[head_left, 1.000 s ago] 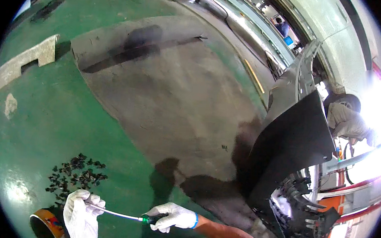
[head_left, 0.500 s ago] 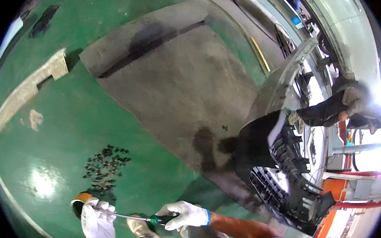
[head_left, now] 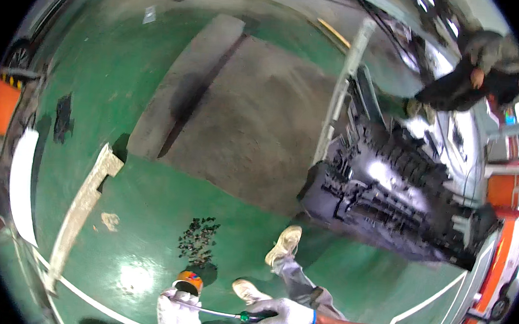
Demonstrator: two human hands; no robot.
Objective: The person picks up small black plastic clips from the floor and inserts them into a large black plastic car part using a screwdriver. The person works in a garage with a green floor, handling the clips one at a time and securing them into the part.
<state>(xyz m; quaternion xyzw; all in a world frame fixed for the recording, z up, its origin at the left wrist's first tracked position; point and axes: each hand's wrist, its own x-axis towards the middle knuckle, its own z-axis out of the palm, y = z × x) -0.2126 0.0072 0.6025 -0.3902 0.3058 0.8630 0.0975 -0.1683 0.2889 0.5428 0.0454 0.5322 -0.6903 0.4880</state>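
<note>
My left hand (head_left: 179,315), in a white glove, is closed round an open orange can (head_left: 192,277) with a dark inside. My right hand (head_left: 287,315), gloved too, grips the black and green handle of a long screwdriver (head_left: 217,311). Its metal shaft points left and reaches my left hand, just below the can; the tip is hidden at the glove. On the green floor beyond the can lies a loose heap of small black pieces, perhaps clips (head_left: 198,241).
A large black car bumper (head_left: 384,202) lies at the right, next to a grey mat (head_left: 257,119). Near it stands another person (head_left: 467,75). A long pale trim piece (head_left: 82,212) and a white curved panel (head_left: 23,186) lie at the left. My shoes (head_left: 283,246) show below.
My view has swung, so the floor things sit further right. My feet have stepped apart, one now near the bumper. Both hands keep hold of the can and screwdriver.
</note>
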